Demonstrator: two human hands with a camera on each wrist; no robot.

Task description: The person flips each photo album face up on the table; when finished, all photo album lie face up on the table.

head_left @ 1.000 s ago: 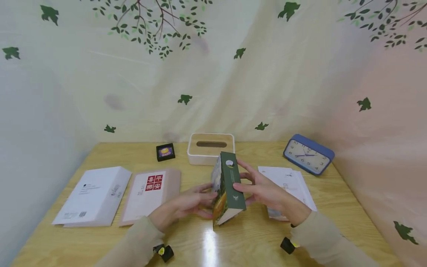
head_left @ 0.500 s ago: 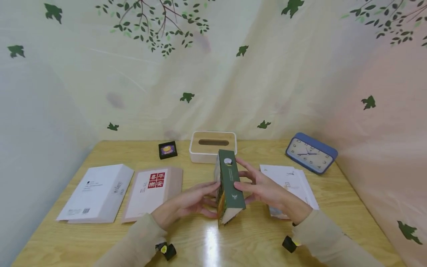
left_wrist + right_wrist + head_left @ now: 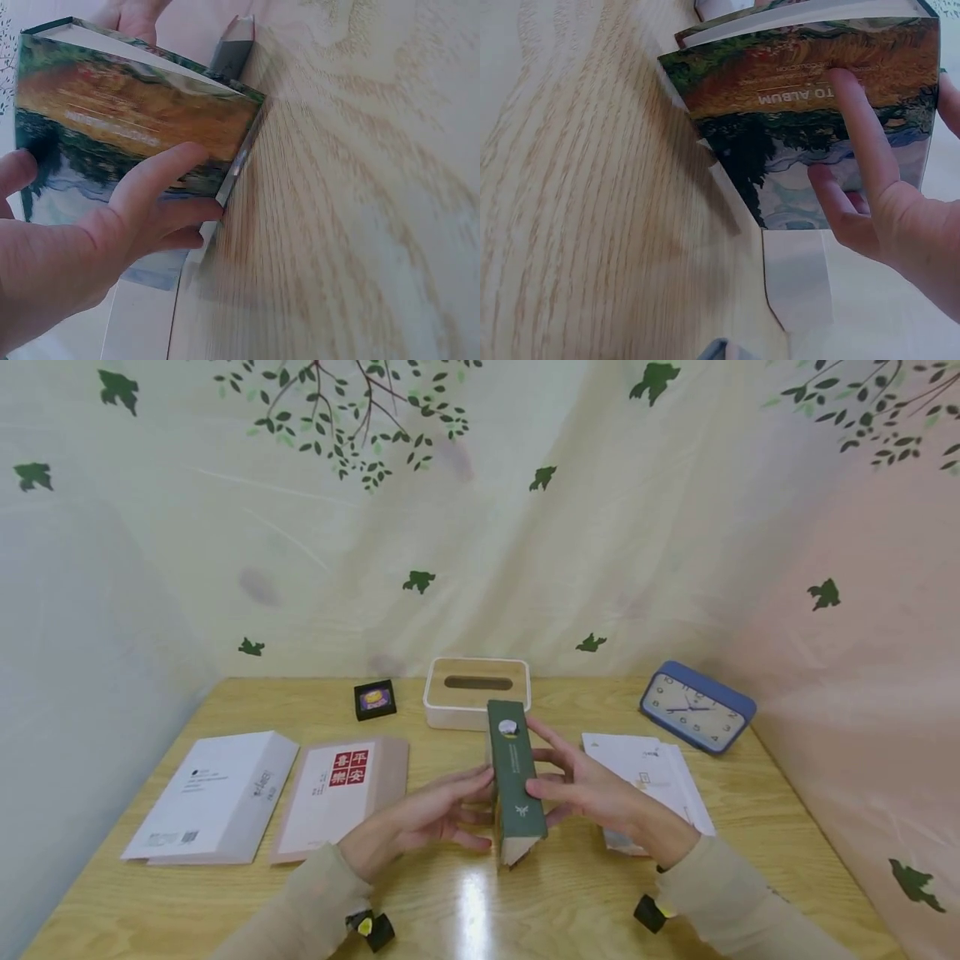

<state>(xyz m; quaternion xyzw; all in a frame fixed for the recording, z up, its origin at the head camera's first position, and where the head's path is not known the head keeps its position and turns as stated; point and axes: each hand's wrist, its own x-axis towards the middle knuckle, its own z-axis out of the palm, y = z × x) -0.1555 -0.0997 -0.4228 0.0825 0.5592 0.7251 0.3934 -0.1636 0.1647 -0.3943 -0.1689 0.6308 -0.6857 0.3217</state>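
A thick photo album (image 3: pixel 517 777) stands spine up on the wooden table, its green spine facing the head camera. Its painted covers show in both wrist views, with "ALBUM" lettered upside down on the right one. My left hand (image 3: pixel 435 818) holds the left cover, fingers spread low over it and thumb up by the spine. From the other side my right hand (image 3: pixel 592 785) holds the album, thumb at the spine's edge and fingers (image 3: pixel 866 135) laid along the cover. The pages' end shows pale at the near side.
Two white-covered books, a plain one (image 3: pixel 202 793) and one with a red square (image 3: pixel 322 810), lie left. A pale booklet (image 3: pixel 622 760) lies under the right forearm's far side. Behind stand a tissue box (image 3: pixel 450 714), a small black framed picture (image 3: pixel 375 700) and a blue clock (image 3: pixel 697 706).
The album has turned and come more upright between my hands, so its painted left cover has gone out of the head view. My hands have stayed nearly in place.
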